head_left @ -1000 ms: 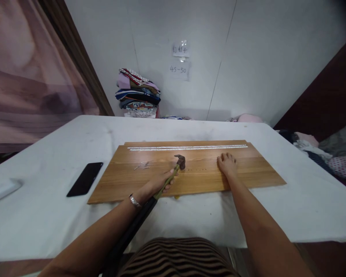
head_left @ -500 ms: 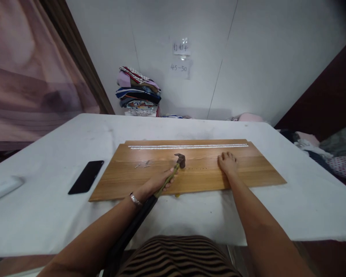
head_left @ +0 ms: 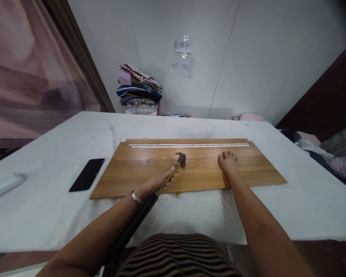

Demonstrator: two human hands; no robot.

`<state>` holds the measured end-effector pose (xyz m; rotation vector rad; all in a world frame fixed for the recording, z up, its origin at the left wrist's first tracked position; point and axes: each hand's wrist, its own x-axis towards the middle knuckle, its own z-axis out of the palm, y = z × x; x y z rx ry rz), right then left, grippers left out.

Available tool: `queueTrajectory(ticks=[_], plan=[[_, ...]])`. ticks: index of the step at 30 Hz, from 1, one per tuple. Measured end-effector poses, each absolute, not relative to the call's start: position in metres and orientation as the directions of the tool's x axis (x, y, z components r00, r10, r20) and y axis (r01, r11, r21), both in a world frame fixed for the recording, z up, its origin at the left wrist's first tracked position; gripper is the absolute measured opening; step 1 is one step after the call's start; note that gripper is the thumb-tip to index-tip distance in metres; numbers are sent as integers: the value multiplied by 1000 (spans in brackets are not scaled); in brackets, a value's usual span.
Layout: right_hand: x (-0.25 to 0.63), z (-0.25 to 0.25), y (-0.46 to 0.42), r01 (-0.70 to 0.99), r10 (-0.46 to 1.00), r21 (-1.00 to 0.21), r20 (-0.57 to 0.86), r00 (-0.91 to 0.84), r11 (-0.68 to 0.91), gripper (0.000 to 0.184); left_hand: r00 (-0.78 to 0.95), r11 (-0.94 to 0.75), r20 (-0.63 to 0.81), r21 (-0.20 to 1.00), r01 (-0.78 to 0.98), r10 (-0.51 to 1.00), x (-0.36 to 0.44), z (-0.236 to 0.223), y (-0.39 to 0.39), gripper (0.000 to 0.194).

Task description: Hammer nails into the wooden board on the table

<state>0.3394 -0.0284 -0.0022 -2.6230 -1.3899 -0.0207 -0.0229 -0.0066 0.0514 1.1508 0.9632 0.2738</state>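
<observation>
My left hand point(head_left: 161, 180), with a bracelet at the wrist, is closed round the green-and-black handle of a claw hammer point(head_left: 181, 159). The rusty hammer head is over the wooden board point(head_left: 123, 175), at the left end of a short row of small dark dots, perhaps nail heads; whether it touches the wood I cannot tell. Further right, my right hand point(head_left: 228, 161) rests on the board, palm down and fingers apart, holding nothing. Several loose nails point(head_left: 145, 162) lie on the board left of the hammer. Two white measuring strips point(head_left: 190, 146) run along its far side.
The board lies on a table with a white cover point(head_left: 46, 215). A black phone point(head_left: 87, 175) is left of the board, and a white object point(head_left: 5, 186) lies further left. Folded clothes point(head_left: 140, 90) are stacked at the back, before a wall with paper notes point(head_left: 182, 66).
The view has shifted very slightly. My left hand still holds the hammer at nearly the same spot, and my right hand stays on the board.
</observation>
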Motion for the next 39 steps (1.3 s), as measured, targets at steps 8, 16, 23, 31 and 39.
queueTrajectory(ticks=[8,16,23,31,39], plan=[[337,3,-30,820,820,-143,75,568,-555,49,571,460,-512,853,248,642,-22,56,-9,64],[337,1,-30,819,818,-141,84,569,-555,48,554,452,-528,846,282,644,-21,54,-9,63],[337,1,-29,824,822,-134,83,563,-551,48,577,452,-518,851,269,631,-21,59,-8,62],[334,3,-30,823,820,-133,94,565,-552,47,546,450,-528,847,283,651,-22,56,-9,61],[336,4,-30,823,822,-130,79,564,-552,47,585,469,-522,845,257,620,-22,56,-7,63]])
